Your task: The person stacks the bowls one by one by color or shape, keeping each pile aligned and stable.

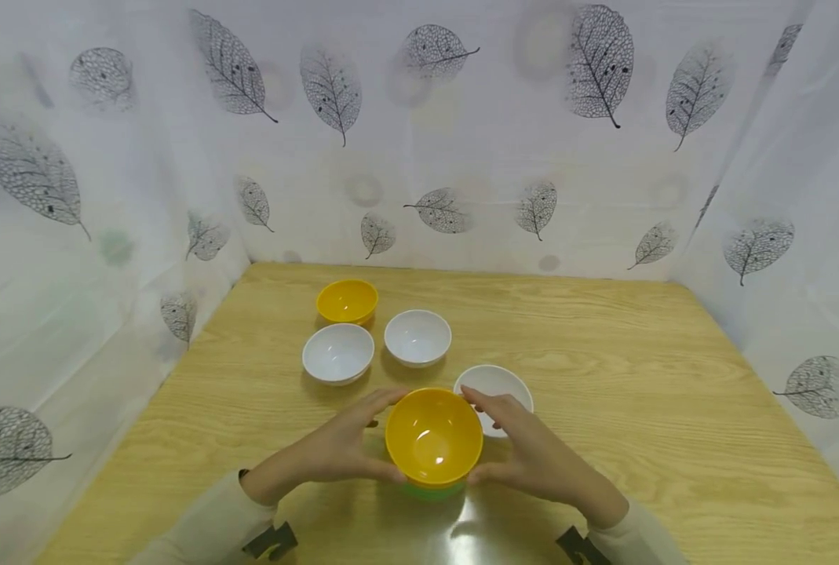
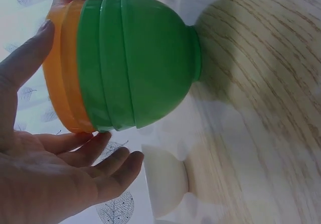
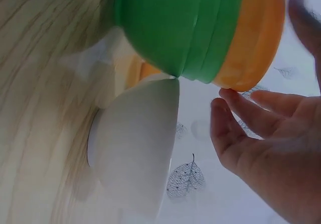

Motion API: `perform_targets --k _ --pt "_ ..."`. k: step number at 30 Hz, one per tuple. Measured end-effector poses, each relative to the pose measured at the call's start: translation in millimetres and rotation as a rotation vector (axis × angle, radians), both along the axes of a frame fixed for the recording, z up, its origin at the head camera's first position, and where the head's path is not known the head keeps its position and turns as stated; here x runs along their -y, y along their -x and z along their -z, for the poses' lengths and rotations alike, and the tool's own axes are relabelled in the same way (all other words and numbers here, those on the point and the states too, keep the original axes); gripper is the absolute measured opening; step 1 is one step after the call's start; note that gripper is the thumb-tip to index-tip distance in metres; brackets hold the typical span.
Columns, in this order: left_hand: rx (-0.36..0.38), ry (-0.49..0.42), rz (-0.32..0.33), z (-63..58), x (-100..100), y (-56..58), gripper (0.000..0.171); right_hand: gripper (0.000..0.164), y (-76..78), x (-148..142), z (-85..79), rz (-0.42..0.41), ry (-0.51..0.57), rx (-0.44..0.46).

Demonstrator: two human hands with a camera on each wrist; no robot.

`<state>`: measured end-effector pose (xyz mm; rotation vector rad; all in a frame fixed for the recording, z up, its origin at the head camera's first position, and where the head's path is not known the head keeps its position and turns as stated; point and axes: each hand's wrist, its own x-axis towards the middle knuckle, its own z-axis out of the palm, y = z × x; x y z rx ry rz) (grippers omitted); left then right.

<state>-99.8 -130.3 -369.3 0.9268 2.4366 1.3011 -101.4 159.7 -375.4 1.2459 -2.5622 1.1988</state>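
A stack of bowls stands on the table in front of me, with yellow bowls (image 1: 433, 435) nested on top of green bowls (image 2: 155, 58). The left hand (image 1: 337, 443) holds the yellow rim from the left, thumb on the near side and fingers on the far side. From the right, the right hand (image 1: 528, 451) holds the same rim, its fingertips (image 3: 229, 94) at the yellow edge. In the head view only a sliver of green shows beneath the yellow. A white bowl (image 1: 498, 380) sits just behind the stack, partly covered by the right hand.
Farther back on the left are a white bowl (image 1: 337, 353), another white bowl (image 1: 417, 337) and a single yellow bowl (image 1: 347, 300). The wooden table (image 1: 624, 377) is bordered by a leaf-patterned curtain (image 1: 461, 157) at the back and sides.
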Motion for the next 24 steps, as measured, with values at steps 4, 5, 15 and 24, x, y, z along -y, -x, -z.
perform_targets --k 4,5,15,24 --pt "0.059 0.019 0.007 -2.8 2.0 -0.5 0.094 0.088 4.2 -3.0 -4.1 -0.032 0.063 0.060" --pt "0.070 0.021 0.004 -3.8 2.6 -0.3 0.093 0.084 5.2 -3.6 -5.9 -0.024 0.081 0.067" --pt "0.099 -0.068 -0.074 -15.8 16.5 14.1 0.042 0.028 14.9 1.2 -30.0 0.186 0.334 0.103" --pt "0.040 -0.350 -0.332 -40.2 30.2 41.0 0.031 0.019 36.7 8.4 -60.2 0.281 0.439 0.259"
